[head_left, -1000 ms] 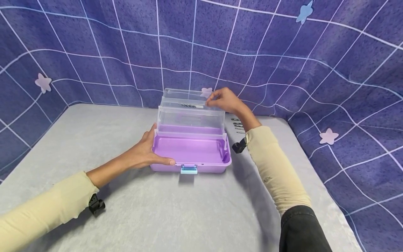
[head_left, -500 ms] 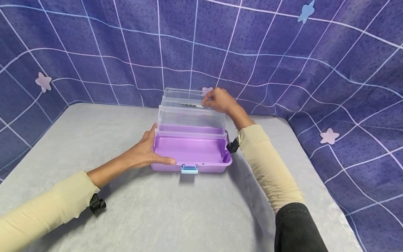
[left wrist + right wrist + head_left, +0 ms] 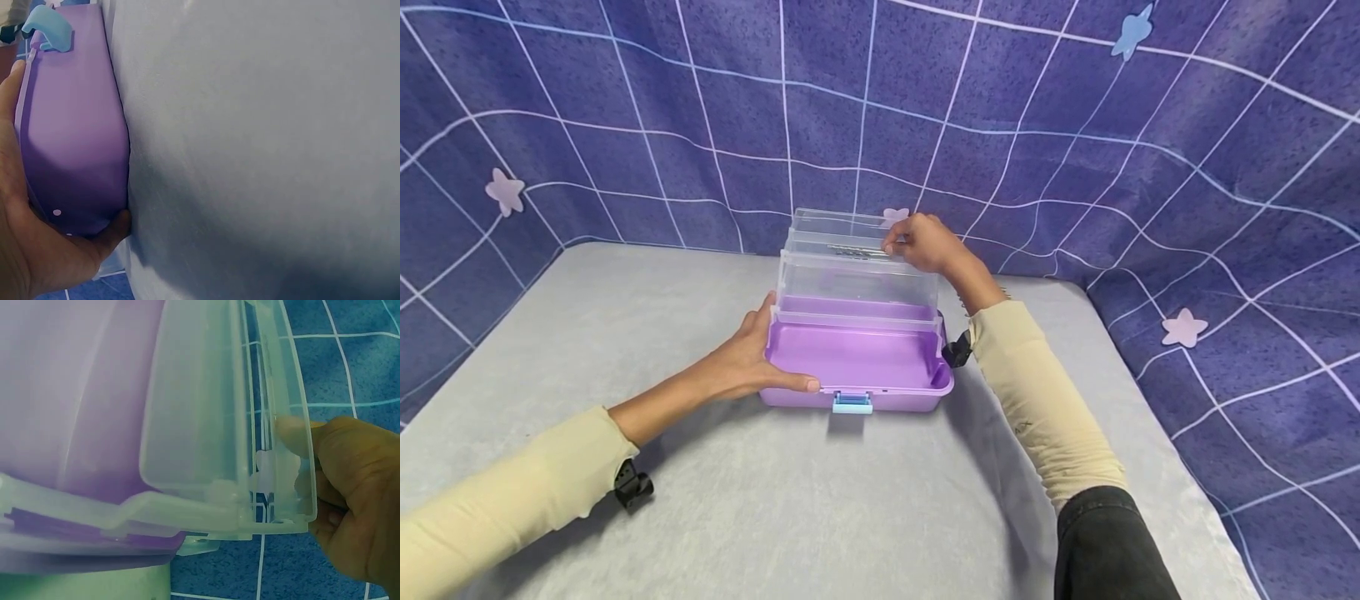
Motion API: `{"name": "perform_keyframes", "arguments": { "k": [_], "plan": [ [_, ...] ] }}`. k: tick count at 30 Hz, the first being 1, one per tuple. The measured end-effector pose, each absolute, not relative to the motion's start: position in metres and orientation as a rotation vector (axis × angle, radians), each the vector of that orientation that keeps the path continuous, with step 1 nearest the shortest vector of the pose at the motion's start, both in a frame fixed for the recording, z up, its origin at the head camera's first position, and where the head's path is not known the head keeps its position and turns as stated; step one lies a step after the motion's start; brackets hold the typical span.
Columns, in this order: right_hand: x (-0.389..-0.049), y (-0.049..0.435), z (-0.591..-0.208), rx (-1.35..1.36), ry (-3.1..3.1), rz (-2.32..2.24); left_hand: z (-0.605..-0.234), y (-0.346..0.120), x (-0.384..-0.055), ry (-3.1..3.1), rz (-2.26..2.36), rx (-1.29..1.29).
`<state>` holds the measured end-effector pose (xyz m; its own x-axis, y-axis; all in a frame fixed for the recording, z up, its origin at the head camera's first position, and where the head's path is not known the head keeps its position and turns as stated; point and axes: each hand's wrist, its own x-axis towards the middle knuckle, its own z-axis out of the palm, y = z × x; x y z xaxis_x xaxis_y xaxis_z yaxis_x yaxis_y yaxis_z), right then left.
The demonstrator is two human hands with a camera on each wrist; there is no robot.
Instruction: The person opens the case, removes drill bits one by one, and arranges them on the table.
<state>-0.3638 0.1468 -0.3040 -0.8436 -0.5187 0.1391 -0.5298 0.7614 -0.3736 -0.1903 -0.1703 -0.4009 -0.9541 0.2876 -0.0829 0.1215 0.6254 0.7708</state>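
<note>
A purple toolbox [image 3: 857, 402] with a light blue latch [image 3: 852, 403] stands with its clear tiered trays [image 3: 857, 279] raised at the back. My left hand [image 3: 741, 358] grips its left end, thumb along the front rim; the left wrist view has a finger round the corner near the base. My right hand [image 3: 925, 242] is at the right end of an upper tray, thumb and finger pinched together at the ends of several thin drill bits [image 3: 856, 250] lying there. It seems to pinch one bit; the fingertips look blurred through the plastic in the right wrist view.
The toolbox stands on a grey cloth-covered table [image 3: 820, 508]. More drill bits [image 3: 1006, 293] lie to its right, mostly hidden behind my right wrist. A blue gridded curtain [image 3: 715, 108] with star shapes hangs close behind the box.
My right hand has shifted slightly left and down onto the tray's drill bits, and its wrist now covers most of the bits on the table. The left hand keeps its place.
</note>
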Motion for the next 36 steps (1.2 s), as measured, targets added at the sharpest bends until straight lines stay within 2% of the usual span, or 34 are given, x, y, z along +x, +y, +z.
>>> {"name": "perform_keyframes", "arguments": {
  "k": [24, 36],
  "plan": [
    [-0.3599, 0.1477, -0.311, 0.918, -2.846, 0.572, -0.3989, -0.1698, -0.1897, 2.669, 1.179, 0.325],
    [-0.3602, 0.1447, -0.3118, 0.824, -2.887, 0.636, -0.3999, -0.1711, -0.1911, 2.659, 1.193, 0.326]
  ]
}}
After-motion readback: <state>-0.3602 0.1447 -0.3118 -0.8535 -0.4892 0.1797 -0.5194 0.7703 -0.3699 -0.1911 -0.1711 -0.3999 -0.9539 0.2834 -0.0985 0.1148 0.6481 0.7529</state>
